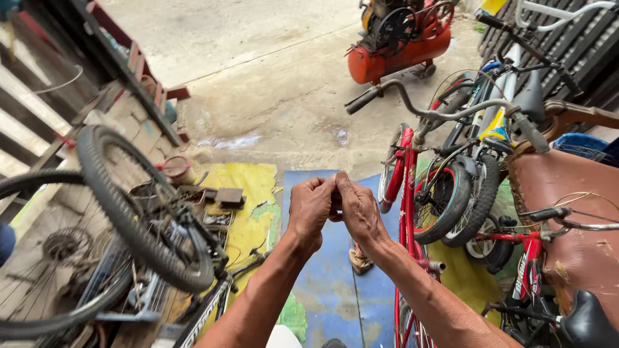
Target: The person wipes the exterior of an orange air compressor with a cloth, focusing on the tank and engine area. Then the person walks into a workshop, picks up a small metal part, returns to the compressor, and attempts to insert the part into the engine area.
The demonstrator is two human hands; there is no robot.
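- Left edge of the frame: an upturned bicycle with a black knobby rubber tyre (138, 212) on a spoked wheel, standing over a clutter of dark metal parts (216, 200) on a yellow mat (255, 193).
- Centre: the left hand (311, 207) and right hand (358, 209) are raised together over a worn blue mat (329, 277), fingers curled inward and touching at the tips. They seem to pinch something small between them; I cannot tell what it is, as the fingers hide it.
- Risk, as a judgement: anything small slipping from that pinch would drop toward the parts clutter or the mats and be hard to find.
- Right of centre: a red-framed bicycle (407, 193) with grey handlebars, close beside the right forearm; a snagged elbow could tip it.
- Upper centre-right: an orange tank compressor (400, 51) on bare concrete.
- Right edge: a brown worn seat (567, 193).
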